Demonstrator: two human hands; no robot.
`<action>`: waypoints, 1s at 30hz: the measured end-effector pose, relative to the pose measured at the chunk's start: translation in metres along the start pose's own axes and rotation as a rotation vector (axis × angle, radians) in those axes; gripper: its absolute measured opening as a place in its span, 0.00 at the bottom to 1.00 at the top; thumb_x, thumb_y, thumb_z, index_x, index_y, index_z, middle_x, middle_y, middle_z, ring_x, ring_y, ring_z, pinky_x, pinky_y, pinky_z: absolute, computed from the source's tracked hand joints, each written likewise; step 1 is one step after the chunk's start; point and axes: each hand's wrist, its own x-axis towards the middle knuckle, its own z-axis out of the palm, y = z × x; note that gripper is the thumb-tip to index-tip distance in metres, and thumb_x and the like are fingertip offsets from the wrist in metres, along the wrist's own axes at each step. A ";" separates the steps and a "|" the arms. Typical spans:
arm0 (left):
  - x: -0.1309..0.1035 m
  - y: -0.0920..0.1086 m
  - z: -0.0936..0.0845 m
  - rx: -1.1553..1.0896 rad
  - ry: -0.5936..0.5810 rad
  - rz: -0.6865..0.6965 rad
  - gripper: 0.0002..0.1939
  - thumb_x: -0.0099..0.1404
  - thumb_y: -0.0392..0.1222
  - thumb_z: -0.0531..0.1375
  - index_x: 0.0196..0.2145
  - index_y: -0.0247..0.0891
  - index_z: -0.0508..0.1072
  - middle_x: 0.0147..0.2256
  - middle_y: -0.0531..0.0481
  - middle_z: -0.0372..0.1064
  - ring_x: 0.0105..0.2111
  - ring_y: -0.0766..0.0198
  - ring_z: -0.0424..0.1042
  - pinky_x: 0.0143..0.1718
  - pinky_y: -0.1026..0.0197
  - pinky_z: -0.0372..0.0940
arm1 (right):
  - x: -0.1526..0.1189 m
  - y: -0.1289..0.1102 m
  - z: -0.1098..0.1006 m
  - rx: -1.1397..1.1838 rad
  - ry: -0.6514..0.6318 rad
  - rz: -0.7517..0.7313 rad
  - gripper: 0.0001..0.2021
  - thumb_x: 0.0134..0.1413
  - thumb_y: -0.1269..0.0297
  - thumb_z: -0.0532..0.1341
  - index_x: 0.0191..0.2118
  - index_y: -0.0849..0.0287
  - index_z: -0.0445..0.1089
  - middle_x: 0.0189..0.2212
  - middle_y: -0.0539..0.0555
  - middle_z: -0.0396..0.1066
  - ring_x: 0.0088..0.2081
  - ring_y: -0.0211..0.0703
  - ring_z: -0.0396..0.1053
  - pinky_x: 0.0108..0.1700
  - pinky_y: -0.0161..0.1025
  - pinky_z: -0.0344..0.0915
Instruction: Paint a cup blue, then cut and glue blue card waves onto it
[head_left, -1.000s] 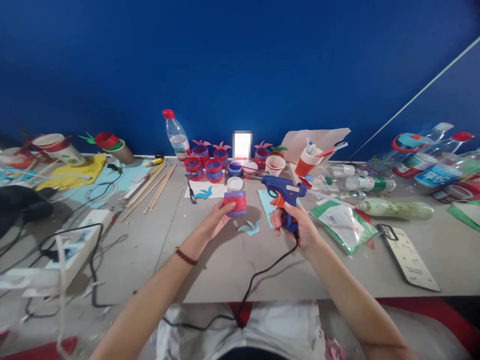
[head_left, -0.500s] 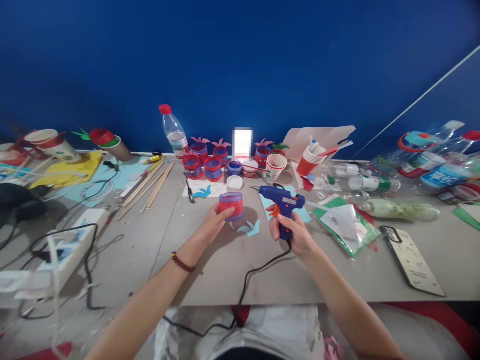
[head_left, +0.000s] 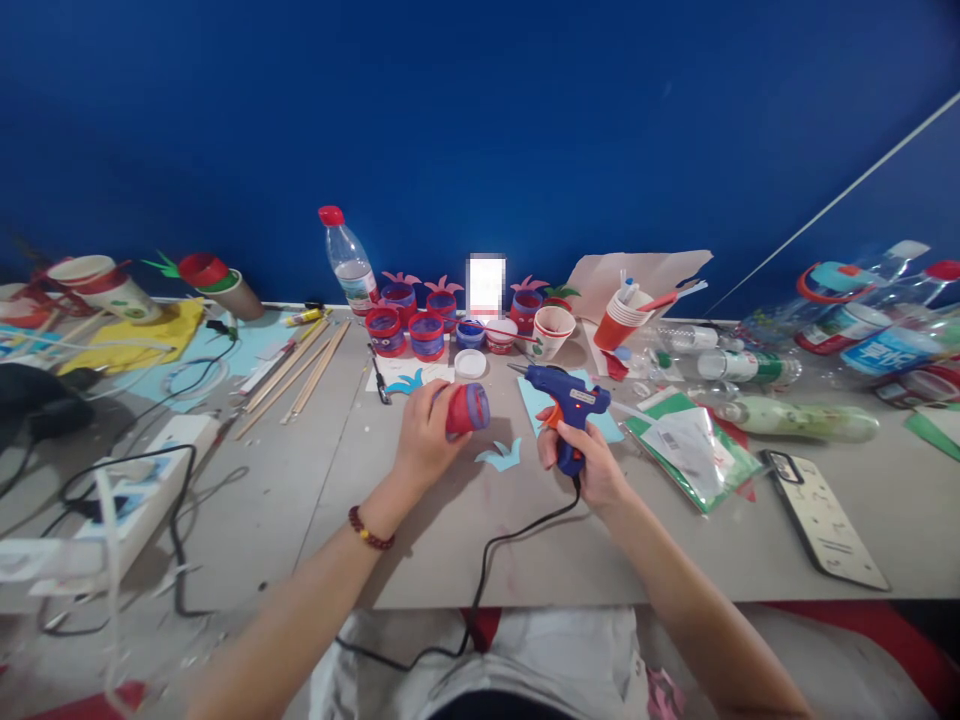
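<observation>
My left hand (head_left: 429, 432) is wrapped round a small red and purple painted cup (head_left: 468, 408), tipped on its side with one end turned to the right. In my right hand (head_left: 589, 462) is a blue glue gun (head_left: 562, 392) with an orange trigger, its nozzle pointing left toward the cup but apart from it. A glue stick sticks out of its back, and a black cord (head_left: 487, 560) runs down over the table's front edge. Between my hands a light blue paper cutout (head_left: 501, 456) with pointed leaves lies on the table.
Behind stand several painted cups (head_left: 427, 337), a white lid (head_left: 470, 364), a paper cup (head_left: 551, 335) and a bottle (head_left: 350, 270). Wooden sticks (head_left: 319, 375) and a power strip (head_left: 150, 490) lie left. Plastic bottles (head_left: 810, 419), a green packet (head_left: 686, 450) and a phone (head_left: 827, 520) lie right.
My left hand has turned the cup from upright onto its side, and the fingers now go over its top. The glue gun has barely moved.
</observation>
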 end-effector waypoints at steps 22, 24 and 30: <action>-0.029 -0.035 0.001 -0.038 0.126 0.297 0.11 0.54 0.47 0.67 0.32 0.50 0.69 0.34 0.49 0.64 0.43 0.53 0.70 0.55 0.36 0.61 | 0.001 -0.002 0.004 0.036 0.027 0.032 0.12 0.53 0.53 0.61 0.36 0.57 0.71 0.16 0.48 0.64 0.22 0.41 0.62 0.28 0.39 0.59; -0.037 -0.037 0.000 -0.065 0.038 0.227 0.12 0.50 0.53 0.68 0.30 0.52 0.70 0.29 0.52 0.60 0.38 0.53 0.70 0.52 0.37 0.63 | 0.001 -0.003 0.004 0.043 0.023 0.030 0.11 0.54 0.54 0.61 0.35 0.57 0.71 0.16 0.48 0.64 0.22 0.40 0.61 0.28 0.38 0.58; -0.041 -0.017 -0.013 -0.089 -0.115 0.078 0.18 0.47 0.60 0.67 0.32 0.53 0.69 0.28 0.53 0.63 0.35 0.53 0.72 0.50 0.39 0.64 | 0.002 0.000 0.003 0.051 0.018 0.006 0.11 0.55 0.55 0.60 0.38 0.58 0.71 0.16 0.48 0.65 0.22 0.39 0.61 0.28 0.37 0.58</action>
